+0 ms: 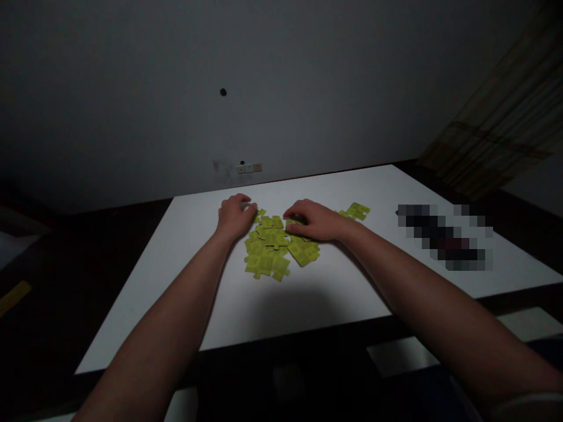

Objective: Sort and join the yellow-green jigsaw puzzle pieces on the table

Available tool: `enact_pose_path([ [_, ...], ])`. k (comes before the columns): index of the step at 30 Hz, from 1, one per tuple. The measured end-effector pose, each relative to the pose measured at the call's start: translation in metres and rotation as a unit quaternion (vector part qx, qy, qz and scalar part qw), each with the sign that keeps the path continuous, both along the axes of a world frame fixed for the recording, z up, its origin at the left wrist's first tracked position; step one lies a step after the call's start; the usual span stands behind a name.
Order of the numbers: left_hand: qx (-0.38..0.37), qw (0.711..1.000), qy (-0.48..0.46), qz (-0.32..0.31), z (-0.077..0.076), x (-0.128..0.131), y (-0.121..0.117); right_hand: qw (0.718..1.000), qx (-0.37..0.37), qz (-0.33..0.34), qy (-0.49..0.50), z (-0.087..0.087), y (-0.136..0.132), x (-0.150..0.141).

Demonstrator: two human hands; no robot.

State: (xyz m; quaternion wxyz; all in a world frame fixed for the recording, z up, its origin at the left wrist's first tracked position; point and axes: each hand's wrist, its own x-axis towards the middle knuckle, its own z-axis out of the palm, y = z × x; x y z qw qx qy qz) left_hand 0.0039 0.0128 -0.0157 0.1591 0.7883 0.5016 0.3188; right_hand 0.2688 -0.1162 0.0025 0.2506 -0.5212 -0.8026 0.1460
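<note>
A loose pile of yellow-green jigsaw puzzle pieces point(266, 257) lies on the white table point(281, 305), several of them overlapping and some joined. At the pile's far left edge is my left hand point(235, 217), its fingers curved and its thumb apart from them, the thumb tip beside a few pieces. My right hand point(316, 220) rests over the right side of the pile, thumb and fingers spread with a gap between them. Pieces under its palm are partly hidden. More puzzle pieces point(358, 211) lie just beyond my right wrist.
A dark object, blurred out by pixels point(444, 234), lies on the table's right side. Behind the table stands a grey wall point(308, 88) with a socket strip point(249, 168). A patterned curtain point(492, 129) hangs at the right.
</note>
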Motion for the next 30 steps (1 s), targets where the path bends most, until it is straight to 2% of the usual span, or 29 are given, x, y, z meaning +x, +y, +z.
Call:
enact_pose_path([
  [5, 0.021, 0.989, 0.051, -0.137, -0.004, 0.002, -0.004, 0.997, 0.008, 0.077, 0.024, -0.002, -0.007, -0.017],
  [8, 0.022, 0.983, 0.095, -0.155, -0.006, 0.003, -0.005, 0.993, 0.018, 0.113, -0.011, -0.004, -0.008, -0.029],
  [11, 0.025, 0.983, 0.102, -0.149, -0.006, 0.003, -0.005, 0.993, 0.023, 0.11, -0.047, -0.002, -0.008, -0.032],
  [17, 0.021, 0.98, 0.132, -0.147, -0.004, 0.005, -0.004, 0.996, 0.025, 0.053, -0.065, 0.011, -0.007, -0.018],
  [25, 0.019, 0.979, 0.146, -0.143, 0.002, 0.007, -0.01, 0.996, 0.04, -0.065, -0.05, 0.017, -0.009, -0.008],
  [30, 0.017, 0.978, 0.145, -0.147, 0.004, 0.007, -0.011, 0.983, 0.068, -0.131, -0.107, 0.026, -0.011, -0.008],
])
